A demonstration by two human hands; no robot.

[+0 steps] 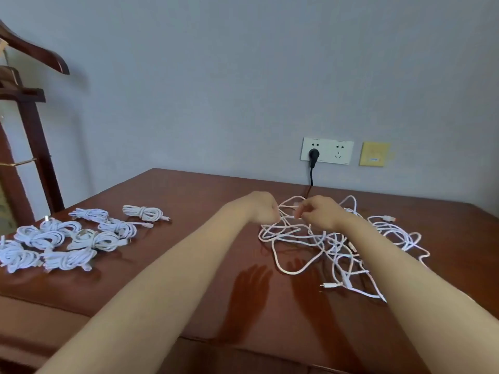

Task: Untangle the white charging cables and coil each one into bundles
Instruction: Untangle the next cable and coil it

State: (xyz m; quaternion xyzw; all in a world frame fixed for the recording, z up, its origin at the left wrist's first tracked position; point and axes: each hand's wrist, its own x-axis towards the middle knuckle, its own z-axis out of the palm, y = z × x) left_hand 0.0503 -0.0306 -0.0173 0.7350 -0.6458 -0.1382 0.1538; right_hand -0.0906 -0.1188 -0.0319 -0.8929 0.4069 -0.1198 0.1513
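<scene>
White coiled cable bundles [67, 238] lay finished; a loose white cable tangle [328, 240] was left to sort.
Left hand [263, 209] and right hand [320, 213] each pinched one of its strands.

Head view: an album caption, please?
The left hand and right hand pinch a cable above the tangle; coiled bundles lie at the table's left.
</scene>
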